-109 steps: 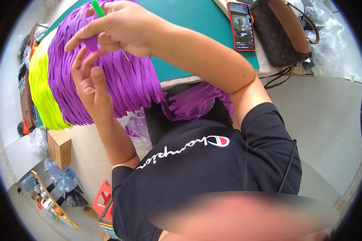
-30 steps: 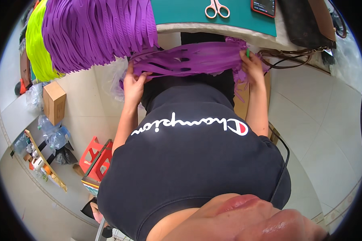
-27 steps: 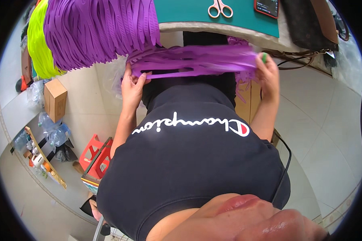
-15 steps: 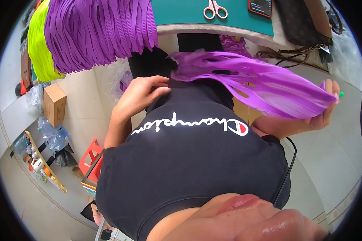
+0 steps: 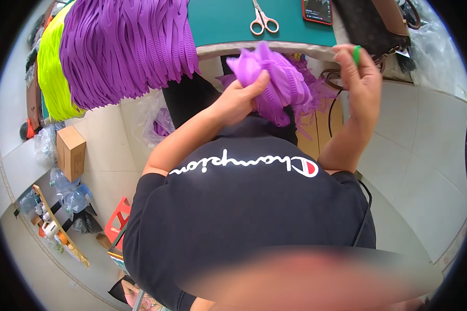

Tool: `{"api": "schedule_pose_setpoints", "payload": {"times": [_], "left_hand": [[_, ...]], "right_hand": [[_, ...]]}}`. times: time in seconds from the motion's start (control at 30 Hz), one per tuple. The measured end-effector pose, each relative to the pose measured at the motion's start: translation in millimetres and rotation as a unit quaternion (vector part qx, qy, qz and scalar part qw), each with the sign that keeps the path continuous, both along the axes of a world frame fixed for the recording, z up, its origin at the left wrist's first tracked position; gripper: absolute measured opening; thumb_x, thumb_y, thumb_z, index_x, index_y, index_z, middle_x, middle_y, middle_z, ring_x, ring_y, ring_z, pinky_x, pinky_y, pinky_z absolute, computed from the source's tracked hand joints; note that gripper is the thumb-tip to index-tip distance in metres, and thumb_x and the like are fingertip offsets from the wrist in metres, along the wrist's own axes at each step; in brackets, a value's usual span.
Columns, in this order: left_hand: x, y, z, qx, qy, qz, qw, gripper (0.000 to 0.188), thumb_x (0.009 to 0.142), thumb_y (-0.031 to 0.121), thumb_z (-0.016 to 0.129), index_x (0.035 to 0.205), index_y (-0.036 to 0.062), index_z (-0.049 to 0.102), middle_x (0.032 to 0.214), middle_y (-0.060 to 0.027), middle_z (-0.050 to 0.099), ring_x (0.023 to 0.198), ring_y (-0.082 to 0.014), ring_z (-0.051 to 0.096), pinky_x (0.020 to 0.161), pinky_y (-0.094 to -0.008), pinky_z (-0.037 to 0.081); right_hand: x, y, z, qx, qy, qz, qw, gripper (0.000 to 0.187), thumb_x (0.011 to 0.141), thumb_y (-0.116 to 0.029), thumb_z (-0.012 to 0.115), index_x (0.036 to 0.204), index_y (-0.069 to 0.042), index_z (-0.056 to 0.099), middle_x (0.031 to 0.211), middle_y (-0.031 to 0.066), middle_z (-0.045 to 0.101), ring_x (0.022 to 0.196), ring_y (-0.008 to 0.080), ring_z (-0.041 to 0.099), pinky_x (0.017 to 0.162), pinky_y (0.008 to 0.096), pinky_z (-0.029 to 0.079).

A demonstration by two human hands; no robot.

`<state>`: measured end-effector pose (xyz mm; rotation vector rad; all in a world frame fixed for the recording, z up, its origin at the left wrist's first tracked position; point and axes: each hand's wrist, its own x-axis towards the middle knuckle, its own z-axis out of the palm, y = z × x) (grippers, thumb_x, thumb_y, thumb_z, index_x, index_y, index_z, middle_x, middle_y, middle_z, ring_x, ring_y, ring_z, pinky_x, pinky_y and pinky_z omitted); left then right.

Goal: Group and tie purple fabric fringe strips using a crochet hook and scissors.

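My left hand (image 5: 238,98) grips a folded bundle of purple zipper strips (image 5: 275,83) just below the edge of the green table (image 5: 228,20). My right hand (image 5: 360,67) is raised to the right of the bundle, fingers closed around a small green piece (image 5: 356,53), and it touches the bundle's frayed right side. A large pile of purple zipper strips (image 5: 124,46) hangs over the table's left end, with a neon yellow pile (image 5: 52,72) beside it.
Scissors (image 5: 263,19) and a phone (image 5: 317,10) lie on the table, a brown bag (image 5: 373,26) at its right. On the tiled floor to the left are a cardboard box (image 5: 70,153), plastic bottles (image 5: 70,197), a red stool (image 5: 118,223) and a clear bag (image 5: 158,122).
The purple strips, stretched wide between both hands a second ago and swung out to the right, are now gathered into a folded bundle in my left hand. My right hand has come up near the table.
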<state>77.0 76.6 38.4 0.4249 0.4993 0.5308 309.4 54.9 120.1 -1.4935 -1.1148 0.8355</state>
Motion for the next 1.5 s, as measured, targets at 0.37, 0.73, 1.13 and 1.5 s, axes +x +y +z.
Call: {"api": "schedule_pose_setpoints", "payload": {"times": [0.37,0.73,1.13,1.5], "left_hand": [[-41,-2,9,0.185,0.094,0.108,0.972,0.032,0.098,0.022,0.056,0.121,0.0005,0.056,0.113,-0.0046,0.061,0.103,-0.0136,0.058,0.091,-0.0307,0.045],[-6,17,5,0.242,0.129,-0.382,0.882,0.054,0.086,0.033,0.072,0.125,0.0015,0.054,0.108,-0.0057,0.062,0.099,-0.0141,0.058,0.087,-0.0311,0.047],[-4,9,15,0.054,0.027,0.047,0.997,0.036,0.090,0.009,0.063,0.124,0.0022,0.053,0.109,-0.0061,0.062,0.099,-0.0157,0.060,0.084,-0.0309,0.050],[-4,16,6,-0.006,0.091,0.112,0.990,0.033,0.084,0.009,0.071,0.113,0.0025,0.057,0.104,-0.0060,0.064,0.097,-0.0183,0.062,0.090,-0.0349,0.047]], "right_hand": [[-31,1,-60,-0.064,0.152,0.184,0.969,0.021,0.087,-0.016,0.071,0.097,-0.002,0.060,0.081,-0.0036,0.058,0.071,0.0035,0.051,0.062,0.0175,0.039],[-1,25,-18,0.093,-0.073,0.071,0.990,0.016,0.088,-0.012,0.067,0.079,-0.001,0.062,0.064,-0.0004,0.052,0.056,0.0035,0.044,0.048,0.0216,0.032],[0,-4,-52,-0.070,0.254,0.227,0.938,0.047,0.088,-0.042,0.068,0.109,-0.001,0.058,0.080,-0.0032,0.054,0.064,0.0010,0.041,0.058,0.0158,0.031],[-51,11,-67,0.031,0.036,0.106,0.993,0.008,0.087,-0.006,0.068,0.088,0.000,0.063,0.080,0.0014,0.060,0.072,0.0055,0.051,0.065,0.0208,0.041]]}}
